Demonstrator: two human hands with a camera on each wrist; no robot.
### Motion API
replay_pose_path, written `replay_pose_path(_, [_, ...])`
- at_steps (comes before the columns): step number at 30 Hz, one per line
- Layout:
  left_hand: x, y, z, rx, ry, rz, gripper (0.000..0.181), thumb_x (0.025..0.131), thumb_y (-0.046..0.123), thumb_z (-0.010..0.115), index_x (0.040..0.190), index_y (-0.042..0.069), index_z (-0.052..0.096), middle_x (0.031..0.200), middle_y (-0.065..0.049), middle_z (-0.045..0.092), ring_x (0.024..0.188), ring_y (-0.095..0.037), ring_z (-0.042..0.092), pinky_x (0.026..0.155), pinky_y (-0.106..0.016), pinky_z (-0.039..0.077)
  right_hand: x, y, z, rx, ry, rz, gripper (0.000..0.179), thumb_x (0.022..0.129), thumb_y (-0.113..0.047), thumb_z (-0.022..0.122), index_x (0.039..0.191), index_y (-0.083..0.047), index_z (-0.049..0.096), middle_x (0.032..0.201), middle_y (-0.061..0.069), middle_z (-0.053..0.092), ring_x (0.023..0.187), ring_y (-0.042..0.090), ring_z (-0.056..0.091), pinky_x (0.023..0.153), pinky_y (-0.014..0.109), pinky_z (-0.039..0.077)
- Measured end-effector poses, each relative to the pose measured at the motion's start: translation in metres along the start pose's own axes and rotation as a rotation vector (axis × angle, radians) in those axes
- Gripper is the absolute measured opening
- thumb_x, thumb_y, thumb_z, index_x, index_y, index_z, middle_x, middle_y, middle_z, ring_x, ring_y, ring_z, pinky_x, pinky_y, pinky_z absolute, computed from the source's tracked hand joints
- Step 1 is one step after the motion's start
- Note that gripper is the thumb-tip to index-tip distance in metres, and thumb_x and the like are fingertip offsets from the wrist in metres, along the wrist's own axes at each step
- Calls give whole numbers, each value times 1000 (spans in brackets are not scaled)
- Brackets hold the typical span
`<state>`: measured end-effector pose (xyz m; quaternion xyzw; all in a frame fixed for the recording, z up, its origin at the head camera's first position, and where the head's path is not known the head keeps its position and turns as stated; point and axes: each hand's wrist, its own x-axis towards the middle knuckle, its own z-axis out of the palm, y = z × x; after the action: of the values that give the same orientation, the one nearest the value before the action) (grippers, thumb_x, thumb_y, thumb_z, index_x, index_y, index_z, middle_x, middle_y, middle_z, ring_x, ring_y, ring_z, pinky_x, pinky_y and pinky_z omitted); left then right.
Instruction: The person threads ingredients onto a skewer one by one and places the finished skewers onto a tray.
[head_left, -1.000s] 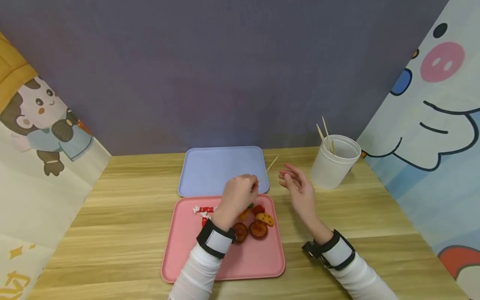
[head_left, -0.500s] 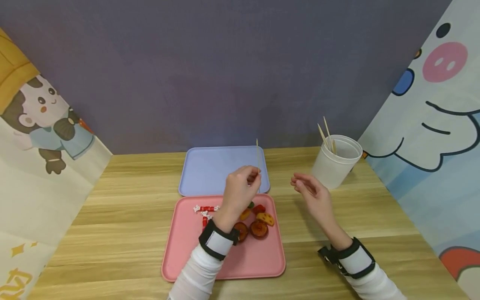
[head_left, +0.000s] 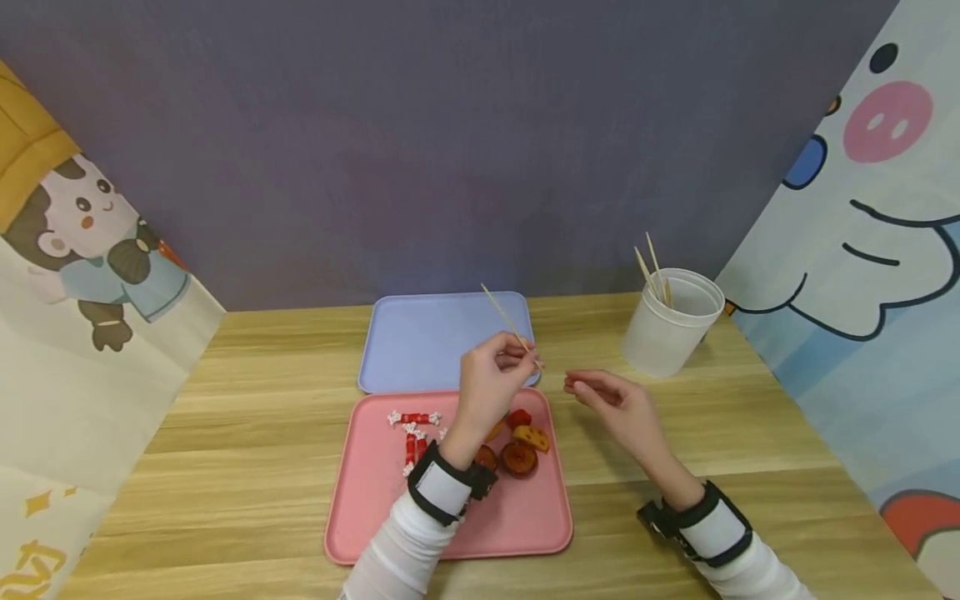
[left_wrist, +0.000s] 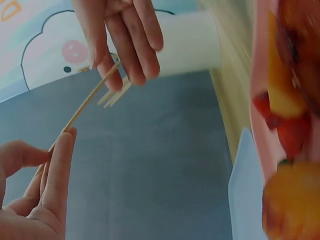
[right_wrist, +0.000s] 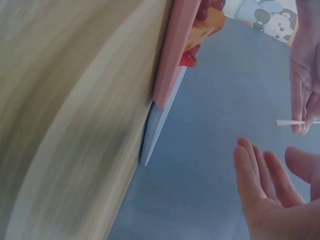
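Over the far edge of the pink tray (head_left: 360, 517), my left hand (head_left: 491, 375) pinches a thin wooden skewer (head_left: 501, 310) between thumb and fingers. In the left wrist view the skewer (left_wrist: 90, 97) slants from that hand toward the other one. My right hand (head_left: 618, 412) hovers just to the right, fingers extended, holding nothing. On the pink tray lie red-wrapped candies (head_left: 415, 418) with white twisted ends. Brown round food pieces (head_left: 519, 458), a yellow spotted piece (head_left: 531, 438) and a red piece (head_left: 518, 419) sit at its right, partly hidden by my left wrist.
Behind the pink tray is a blue tray (head_left: 420, 342). A white plastic cup (head_left: 663, 342) holding several skewers (head_left: 654, 271) stands at the back right of the wooden table (head_left: 247, 467). A dark wall (head_left: 450, 167) rises behind, with cartoon-printed panels at both sides.
My left hand has turned and shifted slightly right, swinging the skewer's far tip leftward. My right hand drew back right, then lowered and came closer to the skewer.
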<state>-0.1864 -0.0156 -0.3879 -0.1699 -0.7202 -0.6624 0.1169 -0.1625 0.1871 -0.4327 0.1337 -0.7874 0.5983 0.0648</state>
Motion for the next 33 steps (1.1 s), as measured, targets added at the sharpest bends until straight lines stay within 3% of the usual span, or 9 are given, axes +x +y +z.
replay_pose_path(6, [-3,11,2,-184,-23,-52,12,87,-3,62,95,-12,62,95,-30,66,82,-39,69,68,-29,58,-2,-7,1,63,-52,-2,27,93,-13,59,114,3,65,106,23,68,91,12,70,78,32,56])
replay_pose_path(12, [-7,29,3,-228,-67,-84,15,88,-7,57,98,-18,58,97,-36,63,87,-46,66,72,-38,58,-4,-12,1,103,-53,25,26,92,-10,60,111,8,65,103,26,68,85,15,71,75,35,57])
replay_pose_path(16, [-7,25,7,-245,-65,-80,15,87,-8,57,99,-18,58,98,-35,63,87,-47,65,75,-47,56,-4,-13,-1,67,-37,38,24,90,-9,63,107,8,67,98,19,71,79,13,71,72,35,57])
replay_pose_path(20, [-7,10,10,-246,-48,-71,15,88,-4,60,99,-14,61,98,-30,65,86,-42,67,73,-41,58,-4,-13,-1,36,-32,13,22,89,-7,63,105,8,68,96,21,71,76,8,70,69,32,58])
replay_pose_path(22, [-6,3,10,-184,-46,-60,13,88,-1,61,98,-9,63,96,-24,67,83,-37,69,71,-34,58,-3,-13,-2,39,-28,-2,21,89,-5,63,104,9,68,96,25,69,75,7,70,68,30,57])
replay_pose_path(23, [-6,1,9,-100,-54,-46,12,88,2,63,98,-5,65,94,-20,68,81,-32,70,69,-30,58,-3,-13,-2,39,-25,-8,21,89,-4,63,104,9,68,96,26,69,75,8,70,68,29,57])
replay_pose_path(26, [-8,0,4,221,-118,-22,13,87,12,67,98,4,68,89,-11,71,77,-21,69,68,-23,56,-2,-8,-6,36,-1,-22,20,88,-2,63,103,10,68,94,24,70,74,10,71,67,26,57])
replay_pose_path(29, [-14,-1,-1,526,-228,-12,16,84,16,69,97,8,69,88,-4,70,77,-15,66,67,-20,52,-2,0,-12,13,30,-16,18,87,-1,65,100,10,69,91,21,71,73,9,71,67,26,57])
replay_pose_path(33, [-26,-2,-2,681,-332,-49,21,79,16,73,97,7,69,90,-4,68,79,-16,64,65,-21,49,-4,11,-22,-33,54,6,19,86,-3,67,99,10,70,90,14,73,74,4,70,67,23,57])
